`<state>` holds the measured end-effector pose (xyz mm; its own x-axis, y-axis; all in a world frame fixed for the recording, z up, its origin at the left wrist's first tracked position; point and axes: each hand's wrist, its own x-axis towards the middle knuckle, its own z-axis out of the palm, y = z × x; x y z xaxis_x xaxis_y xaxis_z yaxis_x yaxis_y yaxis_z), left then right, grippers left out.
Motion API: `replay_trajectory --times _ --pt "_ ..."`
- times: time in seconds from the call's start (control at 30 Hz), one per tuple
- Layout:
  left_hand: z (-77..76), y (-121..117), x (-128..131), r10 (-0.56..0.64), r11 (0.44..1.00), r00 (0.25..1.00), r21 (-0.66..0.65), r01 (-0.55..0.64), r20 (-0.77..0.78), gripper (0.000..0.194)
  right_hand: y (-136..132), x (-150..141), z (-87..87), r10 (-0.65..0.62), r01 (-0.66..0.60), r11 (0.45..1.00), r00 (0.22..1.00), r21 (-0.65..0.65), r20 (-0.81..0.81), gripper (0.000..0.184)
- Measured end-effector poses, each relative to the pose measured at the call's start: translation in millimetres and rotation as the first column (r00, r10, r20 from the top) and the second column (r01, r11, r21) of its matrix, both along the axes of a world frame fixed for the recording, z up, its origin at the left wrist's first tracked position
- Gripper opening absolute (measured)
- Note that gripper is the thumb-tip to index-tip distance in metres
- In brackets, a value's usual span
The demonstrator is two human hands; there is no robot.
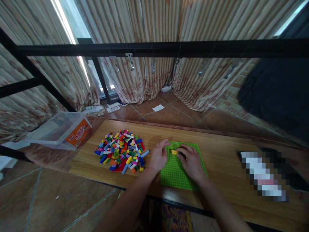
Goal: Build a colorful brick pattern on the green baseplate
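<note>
A green studded baseplate (175, 175) lies on the wooden table in front of me. Near its upper left part is a small yellow brick (173, 152), pinched at its right end between thumb and forefinger of my right hand (192, 162). My left hand (159, 156) rests at the plate's left edge, fingers stretched forward and holding nothing that I can see. Whether the yellow brick is pressed onto the studs or just above them, I cannot tell. To the left of my left hand spreads a pile of mixed coloured bricks (123, 149).
A clear plastic box (55, 133) with an orange label stands beyond the table's left end. Toward the right of the wooden table (222, 167) lie a blurred-out item (263, 177) and a dark flat object (298, 178). Behind are a black metal rail (154, 50) and striped curtains (145, 22).
</note>
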<state>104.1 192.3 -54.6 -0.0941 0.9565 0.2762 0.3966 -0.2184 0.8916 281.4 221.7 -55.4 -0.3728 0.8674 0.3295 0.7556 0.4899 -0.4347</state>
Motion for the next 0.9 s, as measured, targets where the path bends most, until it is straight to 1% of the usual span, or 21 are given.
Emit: replay_trajectory --times 0.1,0.2,0.27,0.37,0.43,0.5,0.6,0.77,0.9 --pt "1.3 0.4 2.1 -0.006 1.000 0.997 -0.004 0.006 -0.079 0.058 -1.6 -2.7 3.4 0.002 -0.002 1.000 1.000 0.007 0.030 0.021" --pt "4.2 -3.6 4.9 -0.041 0.999 0.980 -0.004 0.041 -0.196 0.064 -11.4 -3.1 4.7 -0.027 0.026 0.999 0.998 0.029 0.059 0.020" --pt "5.8 -10.3 4.9 -0.084 0.996 0.964 -0.010 0.085 -0.252 0.068 -24.3 -2.7 3.4 -0.057 0.054 0.997 0.996 0.049 0.070 0.021" --pt "7.4 -25.6 1.5 -0.155 0.988 0.943 -0.022 0.155 -0.295 0.071 -48.8 -3.2 -0.4 -0.094 0.088 0.993 0.993 0.076 0.078 0.022" --pt "8.5 -36.1 -1.4 -0.184 0.983 0.934 -0.032 0.183 -0.306 0.070 -63.1 -4.4 -2.2 -0.111 0.104 0.991 0.990 0.082 0.082 0.022" --pt "9.4 -44.1 -3.2 -0.196 0.980 0.930 -0.042 0.192 -0.310 0.068 -71.5 -5.5 -2.4 -0.117 0.111 0.991 0.990 0.080 0.083 0.022" --pt "9.4 -50.0 -3.2 -0.193 0.981 0.929 -0.052 0.187 -0.317 0.066 -72.7 -5.6 1.0 -0.104 0.100 0.993 0.992 0.065 0.077 0.021" --pt "6.5 -54.5 -1.0 -0.146 0.989 0.935 -0.046 0.139 -0.324 0.062 -63.5 -4.6 10.2 -0.032 0.031 0.999 0.997 0.020 0.068 0.020" --pt "7.9 -57.7 -1.5 -0.129 0.992 0.943 -0.038 0.123 -0.307 0.061 -60.0 -4.9 13.5 0.012 -0.013 1.000 0.998 0.009 0.065 0.020"
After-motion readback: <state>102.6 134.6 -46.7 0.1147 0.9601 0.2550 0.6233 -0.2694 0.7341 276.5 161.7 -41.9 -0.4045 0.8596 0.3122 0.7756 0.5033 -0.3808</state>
